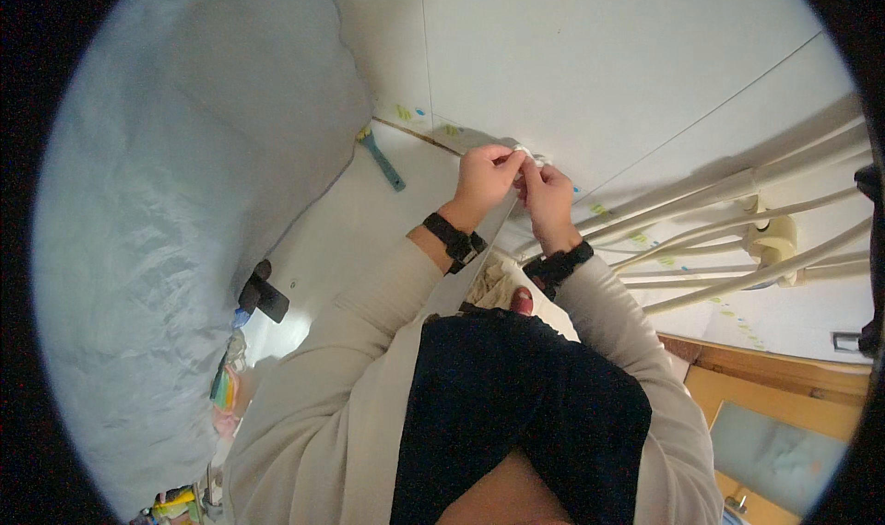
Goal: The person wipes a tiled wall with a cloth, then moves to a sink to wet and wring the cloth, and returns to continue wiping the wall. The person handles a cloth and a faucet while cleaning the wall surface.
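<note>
Up against the white tiled wall (535,64), both of my hands meet with closed fingertips. My left hand (481,186) pinches a small white, crumpled-looking piece (522,149); its exact kind is too small to make out. Close beside it, my right hand (550,200) has its thumb and fingers closed at the same white piece. Each wrist wears a black strap. Left of my hands, a brush with a teal handle (383,164) lies on the white surface along the wall.
A pale grey curtain (203,175) hangs at the left. Several cream pipes (701,198) run along the wall at the right. A dark object (265,294) sits by the curtain's edge. Lower right stands a wooden door with a frosted pane (774,447).
</note>
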`<state>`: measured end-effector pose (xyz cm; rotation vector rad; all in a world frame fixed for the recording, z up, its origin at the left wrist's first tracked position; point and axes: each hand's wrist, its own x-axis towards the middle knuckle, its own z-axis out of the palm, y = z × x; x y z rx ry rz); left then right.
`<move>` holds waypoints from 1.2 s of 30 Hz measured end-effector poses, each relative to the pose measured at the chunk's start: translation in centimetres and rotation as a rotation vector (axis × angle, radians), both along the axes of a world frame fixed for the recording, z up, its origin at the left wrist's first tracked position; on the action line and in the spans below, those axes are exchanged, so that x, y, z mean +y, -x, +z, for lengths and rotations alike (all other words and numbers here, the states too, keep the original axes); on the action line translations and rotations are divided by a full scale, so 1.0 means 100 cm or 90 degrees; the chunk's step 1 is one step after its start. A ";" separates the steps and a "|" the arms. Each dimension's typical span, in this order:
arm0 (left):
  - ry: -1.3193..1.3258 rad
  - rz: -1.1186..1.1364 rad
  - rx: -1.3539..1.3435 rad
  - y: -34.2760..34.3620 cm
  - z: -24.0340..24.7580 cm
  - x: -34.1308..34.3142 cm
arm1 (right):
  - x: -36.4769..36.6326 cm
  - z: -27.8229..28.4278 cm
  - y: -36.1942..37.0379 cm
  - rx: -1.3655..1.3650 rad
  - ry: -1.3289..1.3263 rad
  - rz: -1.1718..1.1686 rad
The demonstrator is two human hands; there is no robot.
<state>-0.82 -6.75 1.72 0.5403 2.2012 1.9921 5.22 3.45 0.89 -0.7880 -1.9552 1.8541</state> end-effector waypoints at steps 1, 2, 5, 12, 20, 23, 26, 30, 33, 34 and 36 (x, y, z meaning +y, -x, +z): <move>-0.057 0.010 -0.011 -0.005 0.012 0.001 | -0.005 0.010 -0.003 0.053 -0.053 -0.032; -0.081 0.005 0.003 -0.010 0.025 0.001 | -0.010 0.021 -0.005 0.081 -0.096 -0.066; -0.171 0.026 0.087 -0.014 0.064 0.008 | -0.006 0.068 -0.008 0.173 -0.423 -0.078; -0.100 0.047 0.189 0.025 0.088 0.015 | 0.001 0.118 0.019 0.048 -0.883 -0.022; 0.117 -0.007 -0.085 0.038 -0.006 -0.005 | -0.015 0.032 0.032 -0.178 -0.779 0.207; 0.051 -0.023 -0.045 0.030 0.004 -0.010 | -0.013 0.042 0.027 -0.126 -0.840 0.204; -0.033 -0.017 0.073 0.023 0.045 -0.006 | -0.008 0.081 0.018 -0.068 -0.966 0.072; -0.047 -0.026 0.132 0.025 0.086 0.009 | 0.003 0.119 0.015 -0.058 -0.986 -0.048; -0.090 0.007 0.128 0.025 0.083 0.016 | 0.001 0.108 0.020 -0.047 -1.014 -0.056; -0.091 0.010 0.099 0.021 0.077 0.015 | 0.001 0.100 0.020 -0.094 -0.978 0.002; 0.033 -0.041 0.120 0.021 0.064 -0.002 | 0.000 0.084 0.022 -0.128 -0.928 0.087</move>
